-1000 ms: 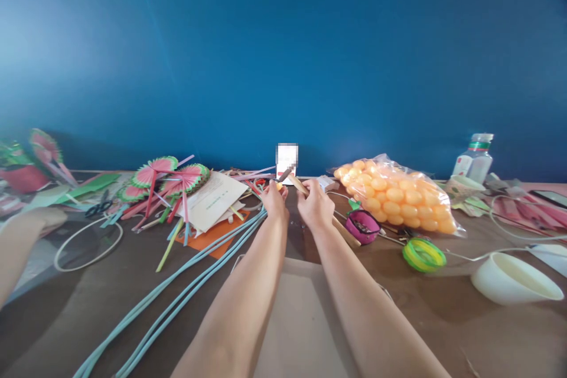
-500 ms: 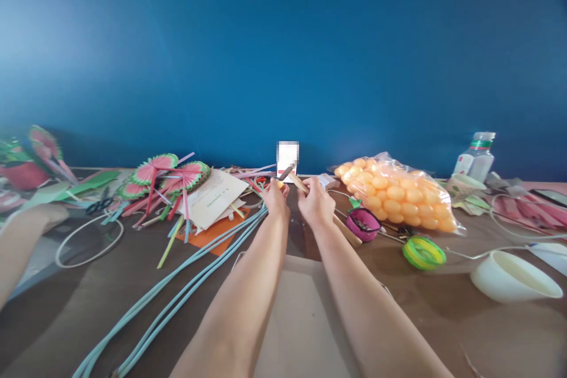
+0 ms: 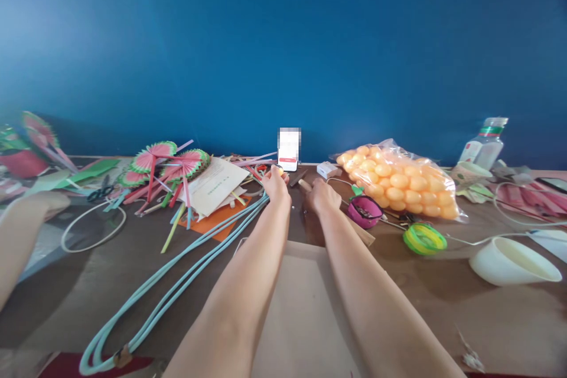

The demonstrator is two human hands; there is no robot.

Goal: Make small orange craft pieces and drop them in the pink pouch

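Near the phone (image 3: pixel 287 150), my left hand (image 3: pixel 275 186) is closed, its fingertips pinched on a small object with a yellow part, too small to name. To its right, my right hand (image 3: pixel 325 196) wraps round the wooden handle of a hammer (image 3: pixel 305 185). The dark narrow head lies crosswise at the far end, low over the table, and the handle's butt shows beneath my right forearm. A gap separates the hammer head from my left hand. A grey-beige board (image 3: pixel 308 307) lies under and between my forearms.
Pale blue tubes (image 3: pixel 177 269) loop on the left, before papers (image 3: pixel 219 186) and watermelon-patterned paper fans (image 3: pixel 153 159). On the right are a purple bowl (image 3: pixel 365 211), a bag of orange balls (image 3: pixel 403 183), green-yellow rings (image 3: pixel 424 239) and a white cup (image 3: pixel 514 261). Another person's hand (image 3: pixel 46 207) is far left.
My right hand has drawn the hammer back to the right and down, so its head has come away from my left fingertips. The view has tipped slightly downward.
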